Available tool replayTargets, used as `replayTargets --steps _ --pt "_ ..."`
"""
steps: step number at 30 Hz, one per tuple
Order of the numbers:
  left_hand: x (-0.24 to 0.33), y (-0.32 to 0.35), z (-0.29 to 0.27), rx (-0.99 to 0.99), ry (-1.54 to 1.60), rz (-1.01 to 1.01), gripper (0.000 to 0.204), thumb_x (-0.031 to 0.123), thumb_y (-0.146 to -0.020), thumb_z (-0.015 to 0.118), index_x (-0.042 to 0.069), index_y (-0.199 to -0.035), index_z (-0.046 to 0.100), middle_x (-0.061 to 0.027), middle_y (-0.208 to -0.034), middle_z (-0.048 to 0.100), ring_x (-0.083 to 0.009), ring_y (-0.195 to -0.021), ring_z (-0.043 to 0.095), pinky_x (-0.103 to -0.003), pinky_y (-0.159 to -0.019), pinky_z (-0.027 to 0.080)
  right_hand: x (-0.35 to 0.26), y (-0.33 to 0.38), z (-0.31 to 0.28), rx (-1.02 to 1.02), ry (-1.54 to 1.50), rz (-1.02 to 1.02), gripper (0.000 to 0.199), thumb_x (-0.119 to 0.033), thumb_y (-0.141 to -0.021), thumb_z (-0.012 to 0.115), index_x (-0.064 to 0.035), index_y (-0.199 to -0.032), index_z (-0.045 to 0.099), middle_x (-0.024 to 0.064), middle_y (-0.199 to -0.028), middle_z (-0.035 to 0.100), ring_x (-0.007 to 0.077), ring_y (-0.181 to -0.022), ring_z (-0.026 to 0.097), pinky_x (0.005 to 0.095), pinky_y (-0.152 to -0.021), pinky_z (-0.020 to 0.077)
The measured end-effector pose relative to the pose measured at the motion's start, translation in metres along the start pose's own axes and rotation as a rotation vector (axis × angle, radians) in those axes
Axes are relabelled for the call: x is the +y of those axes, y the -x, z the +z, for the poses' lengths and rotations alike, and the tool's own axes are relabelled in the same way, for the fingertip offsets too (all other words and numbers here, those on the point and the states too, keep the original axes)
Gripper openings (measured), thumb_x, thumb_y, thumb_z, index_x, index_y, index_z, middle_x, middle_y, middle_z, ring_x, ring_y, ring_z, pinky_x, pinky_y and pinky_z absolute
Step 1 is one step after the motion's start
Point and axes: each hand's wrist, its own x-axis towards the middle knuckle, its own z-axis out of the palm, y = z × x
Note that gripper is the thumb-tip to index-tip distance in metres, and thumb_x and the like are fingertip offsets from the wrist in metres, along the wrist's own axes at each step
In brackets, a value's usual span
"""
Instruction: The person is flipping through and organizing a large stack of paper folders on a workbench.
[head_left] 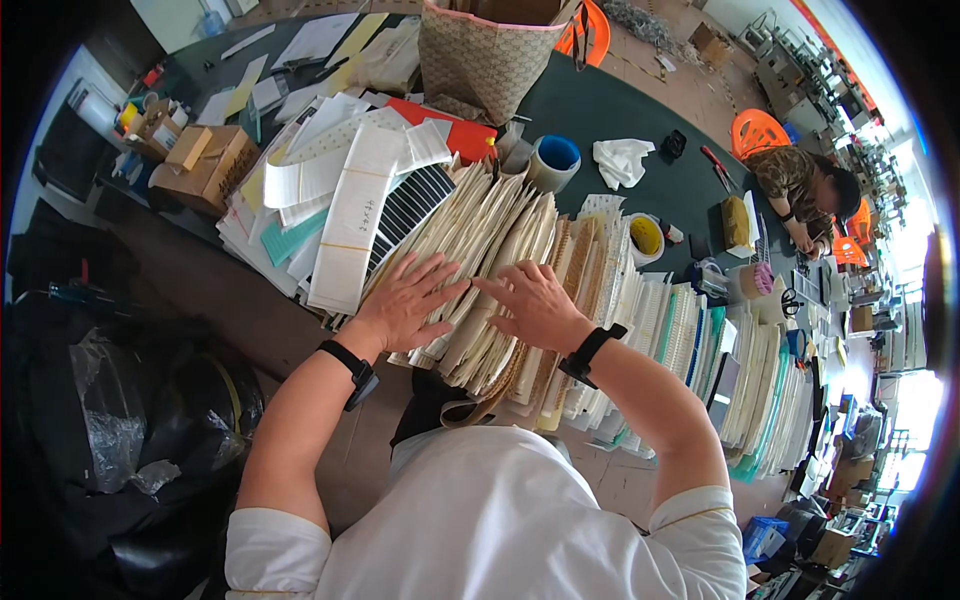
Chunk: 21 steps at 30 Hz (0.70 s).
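Head view — the only one. Both hands lie flat on a leaning row of cream pattern cards [480, 270] at the middle of the frame. The left hand [405, 300] has its fingers spread over the cards' upper edges, grip released, closed on nothing. The right hand [535, 305] is just beside it, palm down, fingers splayed and parting the sheets, also clenching nothing.

The row tilts toward the lower edge of the counter [600, 110] and overhangs it, as I judge. Pressed too hard, or with one hand lifted, the cards could fan out and slide to the floor, mixing their order. The white strips [350, 215] piled at the upper left sit loose too — a nudge from the left forearm could tip them.

Counted: two hands, two black wristbands, one on each. One woven bag [490, 50] at top centre, one blue-lined tape roll [553, 160], one yellow-filled tub [645, 237], one white cloth [622, 160], one cardboard box [205, 165] at upper left, one co-worker [805, 190] bent over the counter at upper right. The cards themselves are too many to count.
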Motion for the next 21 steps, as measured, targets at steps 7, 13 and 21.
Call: replayTargets --steps 7,13,21 --pt "-0.001 -0.001 0.000 0.012 -0.006 0.018 0.075 0.052 -0.102 0.060 0.028 -0.169 0.036 -0.0082 -0.173 0.036 -0.0329 -0.162 0.029 -0.057 -0.133 0.019 0.015 0.010 0.016 0.149 0.004 -0.080 0.058 -0.039 -0.095 0.074 -0.0157 -0.147 0.061 0.0112 -0.141 0.059 0.0323 -0.132 0.054 0.0491 -0.113 0.0426" --pt "-0.002 0.001 0.001 0.017 -0.007 0.022 0.074 0.049 -0.103 0.060 0.028 -0.169 0.035 -0.0086 -0.173 0.036 -0.0329 -0.162 0.028 -0.058 -0.133 0.018 0.014 0.010 0.015 0.174 -0.040 -0.072 0.047 -0.039 -0.095 0.074 -0.0107 -0.132 0.068 0.0119 -0.145 0.059 0.0316 -0.131 0.056 0.0479 -0.113 0.0430" --pt "-0.003 0.000 -0.002 -0.012 -0.008 0.027 0.072 0.039 -0.103 0.059 0.026 -0.170 0.034 -0.0090 -0.174 0.035 -0.0329 -0.162 0.027 -0.058 -0.133 0.016 0.014 0.005 0.015 0.084 -0.018 -0.036 0.053 -0.039 -0.097 0.073 -0.0111 -0.141 0.063 0.0112 -0.145 0.059 0.0329 -0.138 0.052 0.0509 -0.116 0.0413"
